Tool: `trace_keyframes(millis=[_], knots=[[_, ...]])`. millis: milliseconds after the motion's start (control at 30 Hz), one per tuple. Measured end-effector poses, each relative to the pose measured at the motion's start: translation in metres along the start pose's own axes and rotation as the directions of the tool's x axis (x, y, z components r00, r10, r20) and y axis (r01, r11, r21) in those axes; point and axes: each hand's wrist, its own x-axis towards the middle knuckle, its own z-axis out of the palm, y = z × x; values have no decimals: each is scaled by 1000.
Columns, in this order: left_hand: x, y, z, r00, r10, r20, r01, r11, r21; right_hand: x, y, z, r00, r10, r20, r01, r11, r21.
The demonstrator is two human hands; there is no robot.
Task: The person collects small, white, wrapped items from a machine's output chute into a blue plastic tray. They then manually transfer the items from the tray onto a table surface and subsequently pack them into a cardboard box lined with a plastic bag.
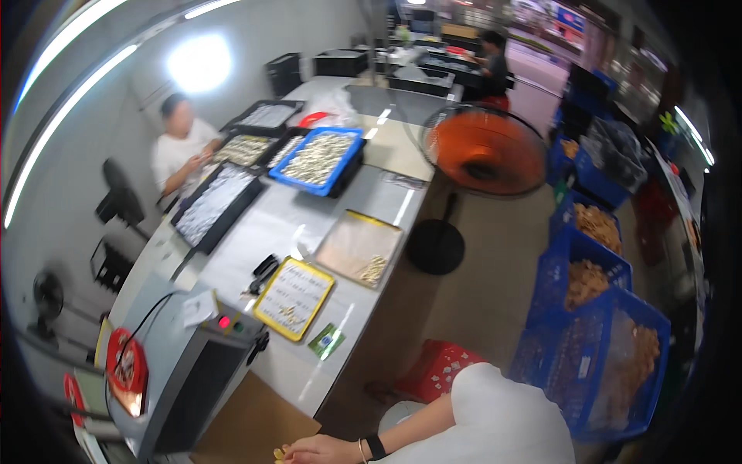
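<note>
At the lower edge my right hand (pixel 325 449) reaches in from the right, with a dark watch and a light bracelet on its wrist. Its fingers are closed around small yellow pieces (pixel 279 454), whose kind is too small to tell. Beneath and beside the hand lies a brown cardboard sheet or box (pixel 251 417). Next to that stands a grey machine (pixel 212 371) with a lit red button. My left hand is outside the picture.
A yellow-rimmed tray (pixel 331 282) and a tan tray (pixel 355 232) hold small pieces on the long table (pixel 263 220). A blue basket (pixel 357 147) is heaped with pale pieces. A person (pixel 185 143) works across the table. A fan (pixel 487 147) and blue crates (pixel 541 363) stand right.
</note>
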Motion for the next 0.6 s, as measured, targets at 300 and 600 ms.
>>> trace_keyframes(millis=[300,600], knots=[[-90,10,-174,876,86,-475,-148,984,-96,-132,-3,108,742,-80,665,-154,946,285],[-292,20,-419,553,45,-832,-201,976,-81,-349,17,199,135,115,984,-434,900,-46]])
